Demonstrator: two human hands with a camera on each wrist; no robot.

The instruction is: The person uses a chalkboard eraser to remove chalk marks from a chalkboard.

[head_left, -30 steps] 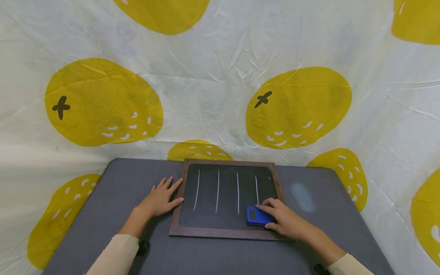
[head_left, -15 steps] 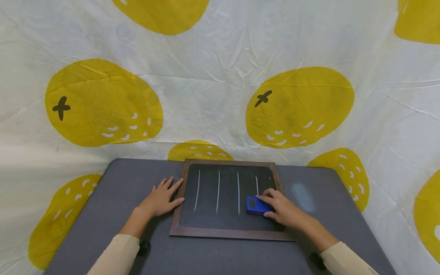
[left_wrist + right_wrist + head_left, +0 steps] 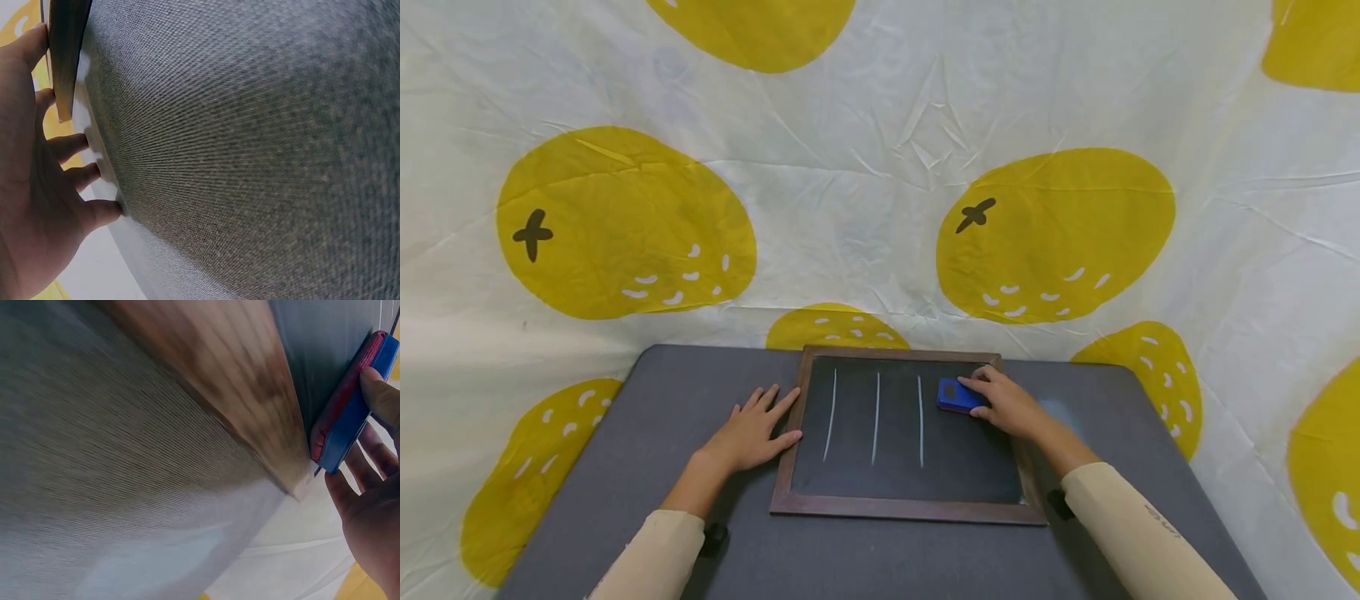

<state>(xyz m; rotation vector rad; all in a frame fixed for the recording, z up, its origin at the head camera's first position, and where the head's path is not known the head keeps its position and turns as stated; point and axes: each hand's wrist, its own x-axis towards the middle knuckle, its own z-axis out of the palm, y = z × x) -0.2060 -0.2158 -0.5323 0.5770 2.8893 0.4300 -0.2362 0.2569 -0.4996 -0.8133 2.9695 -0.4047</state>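
Observation:
A chalkboard [image 3: 865, 483] in a brown wooden frame lies on the grey table, with three white chalk lines left of its middle. My right hand [image 3: 1011, 404] grips a blue chalkboard eraser [image 3: 955, 395] near the board's upper right. In the right wrist view the eraser [image 3: 350, 422] shows a red felt pad against the dark surface, thumb on one side and fingers on the other. My left hand [image 3: 748, 437] is spread flat on the table, thumb and index fingertip at the frame's left edge. The left wrist view shows those fingertips [image 3: 39, 47] touching the frame [image 3: 65, 59].
A grey cloth-covered table [image 3: 880, 562] extends around the board. On it, right of the board, is a pale chalky smudge [image 3: 1063, 417], partly behind the right arm. A white curtain [image 3: 850, 208] with yellow fruit prints hangs behind the table.
My right hand has slid the eraser up the board, away from me. The rightmost chalk line, visible before, no longer shows. The left hand stays put.

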